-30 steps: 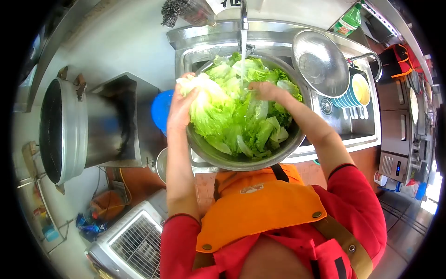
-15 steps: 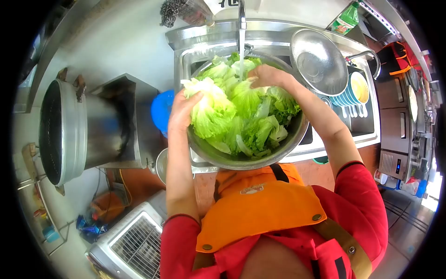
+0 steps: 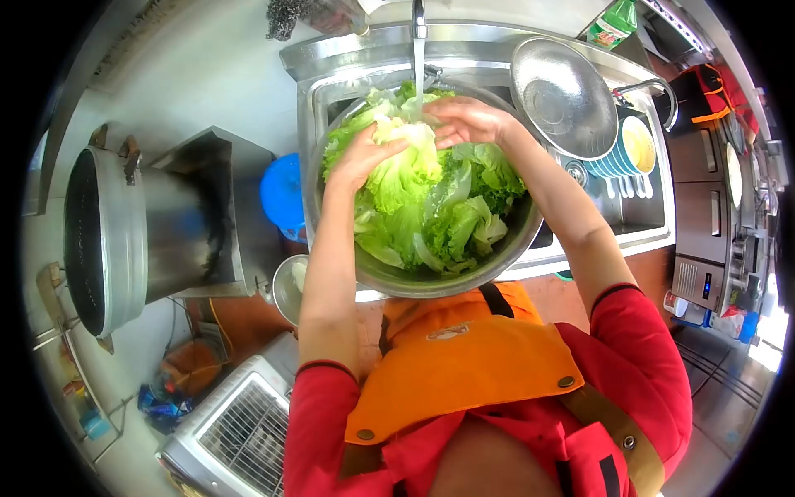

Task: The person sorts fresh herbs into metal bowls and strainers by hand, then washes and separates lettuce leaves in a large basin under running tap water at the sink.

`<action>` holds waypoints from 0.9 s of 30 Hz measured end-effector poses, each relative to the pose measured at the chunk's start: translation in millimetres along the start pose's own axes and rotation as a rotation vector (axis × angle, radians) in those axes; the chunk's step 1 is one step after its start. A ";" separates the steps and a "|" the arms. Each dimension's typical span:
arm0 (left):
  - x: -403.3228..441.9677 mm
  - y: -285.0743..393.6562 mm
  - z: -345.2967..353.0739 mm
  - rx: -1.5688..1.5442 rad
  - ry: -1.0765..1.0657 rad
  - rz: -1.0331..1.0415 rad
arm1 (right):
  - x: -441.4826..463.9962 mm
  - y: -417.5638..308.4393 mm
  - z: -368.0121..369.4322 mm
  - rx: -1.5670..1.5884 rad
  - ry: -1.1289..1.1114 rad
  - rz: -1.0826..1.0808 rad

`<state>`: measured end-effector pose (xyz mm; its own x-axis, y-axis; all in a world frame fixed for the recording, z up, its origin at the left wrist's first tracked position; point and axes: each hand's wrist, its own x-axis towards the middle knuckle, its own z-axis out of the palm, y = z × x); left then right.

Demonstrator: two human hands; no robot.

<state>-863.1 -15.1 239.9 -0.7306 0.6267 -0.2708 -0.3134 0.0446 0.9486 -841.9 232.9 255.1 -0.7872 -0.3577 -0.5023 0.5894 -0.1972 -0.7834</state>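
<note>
A large metal bowl [image 3: 443,290] full of green lettuce leaves [image 3: 468,232] stands in the sink. My left hand [image 3: 363,159] grips a pale-hearted head of lettuce [image 3: 407,170] from its left side, thumb across the top. Beside the water stream, my right hand [image 3: 472,122] has its fingers stretched toward that lettuce; whether the fingertips touch it is hard to tell. Water runs from the faucet [image 3: 419,29] onto the lettuce between both hands.
Right of the bowl, a metal strainer [image 3: 565,99] lies tilted by stacked bowls [image 3: 609,161] and white spoons [image 3: 629,187]. A blue plastic container [image 3: 281,195] and a big metal pot [image 3: 124,240] are at left. A green bottle [image 3: 614,25] stands at the back right.
My left hand has brought the head of lettuce rightward and up under the water. My right hand has come out of the leaves, its fingers now extended. The view has shifted slightly.
</note>
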 end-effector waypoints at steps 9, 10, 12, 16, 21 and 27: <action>-49.2 22.3 -23.1 -0.390 0.300 0.211 | -0.3 90.0 -20.5 -1.519 0.159 0.280; -53.0 27.3 -26.6 -0.406 0.293 0.270 | 3.0 93.9 -16.6 -1.515 0.151 0.210; -58.8 32.5 -35.4 -0.447 0.284 0.280 | 7.3 98.4 -11.8 -1.440 0.154 0.035; -69.0 19.6 -57.4 -0.426 0.338 0.164 | -3.7 40.6 14.4 -1.044 0.218 -0.048; -67.8 15.4 -44.5 -0.360 0.290 0.071 | 25.8 -10.0 8.1 -0.503 0.245 -0.080; -47.5 7.1 -17.8 -0.321 0.192 0.010 | 33.9 -26.3 2.9 -0.409 0.170 -0.126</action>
<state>-841.4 -58.5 256.6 -0.8255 0.4676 -0.3161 -0.4575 -0.2264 0.8599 -883.6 223.2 259.8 -0.8870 -0.1928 -0.4196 0.3938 0.1588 -0.9054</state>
